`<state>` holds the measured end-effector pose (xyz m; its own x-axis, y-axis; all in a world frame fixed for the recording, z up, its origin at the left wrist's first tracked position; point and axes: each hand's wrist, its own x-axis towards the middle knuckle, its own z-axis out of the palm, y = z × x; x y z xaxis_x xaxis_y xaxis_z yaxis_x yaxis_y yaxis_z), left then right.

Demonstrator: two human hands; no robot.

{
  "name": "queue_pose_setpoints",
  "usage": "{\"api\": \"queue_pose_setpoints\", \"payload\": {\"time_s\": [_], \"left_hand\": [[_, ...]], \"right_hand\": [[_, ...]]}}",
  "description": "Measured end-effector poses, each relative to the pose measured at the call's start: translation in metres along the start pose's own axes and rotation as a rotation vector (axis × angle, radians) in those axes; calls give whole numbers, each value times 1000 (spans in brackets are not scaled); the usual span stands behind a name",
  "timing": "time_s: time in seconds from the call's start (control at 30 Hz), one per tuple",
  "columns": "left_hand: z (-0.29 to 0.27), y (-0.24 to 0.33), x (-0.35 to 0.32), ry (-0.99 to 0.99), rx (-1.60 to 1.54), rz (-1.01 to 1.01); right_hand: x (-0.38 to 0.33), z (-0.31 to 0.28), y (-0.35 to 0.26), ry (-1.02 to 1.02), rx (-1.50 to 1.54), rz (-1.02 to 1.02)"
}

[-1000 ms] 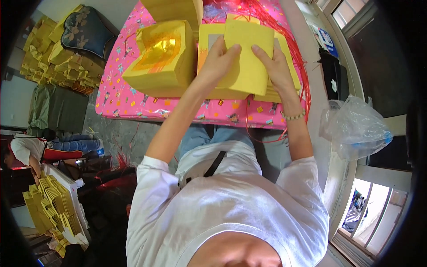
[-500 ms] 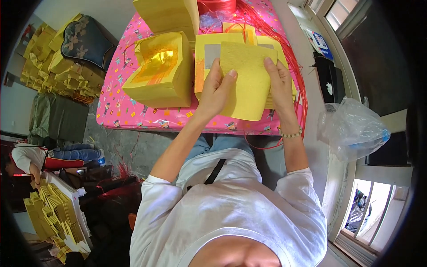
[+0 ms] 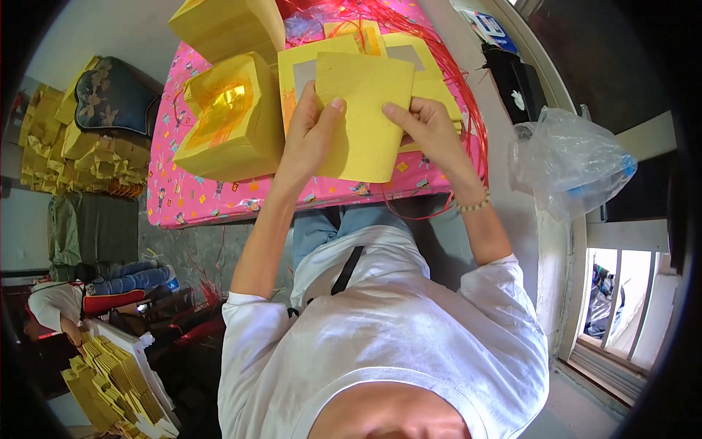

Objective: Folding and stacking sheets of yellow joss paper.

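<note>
While the left hand (image 3: 308, 135) clamped the yellow paper (image 3: 363, 121) by its left side, thumb on top, the right hand (image 3: 430, 132) pinched its right side, fingers curled, over the near edge of the pink table (image 3: 238, 196).

A front paper block (image 3: 267, 143) sits by the near-left corner of the desk (image 3: 191, 208), a rear paper block (image 3: 230, 29) behind it. To their right lie flat paper stacks (image 3: 433, 82); over these, toward the near edge, a paper wad (image 3: 365, 124) is between the left hand (image 3: 310, 135) and right hand (image 3: 435, 133). Cords (image 3: 468, 110) follow the right edge. Beyond that edge is a plastic bag (image 3: 574, 161); beyond the left, a chair (image 3: 110, 95).
</note>
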<state>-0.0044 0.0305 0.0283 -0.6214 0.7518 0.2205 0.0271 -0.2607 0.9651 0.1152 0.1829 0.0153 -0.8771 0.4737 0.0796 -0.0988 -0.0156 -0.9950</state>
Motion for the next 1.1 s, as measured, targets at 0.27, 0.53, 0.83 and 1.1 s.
{"api": "queue_pose_setpoints", "payload": {"time_s": [0.27,0.53,0.83,1.1], "left_hand": [[0,2,-7,-92,73,-24],[3,0,1,-58,139,24],[9,0,7,-76,271,116],[3,0,14,-263,546,84]], "right_hand": [[-31,10,26,-36,125,9],[-48,10,43,-86,150,47],[-67,8,61,-88,187,167],[-53,-9,39,174,295,31]]}}
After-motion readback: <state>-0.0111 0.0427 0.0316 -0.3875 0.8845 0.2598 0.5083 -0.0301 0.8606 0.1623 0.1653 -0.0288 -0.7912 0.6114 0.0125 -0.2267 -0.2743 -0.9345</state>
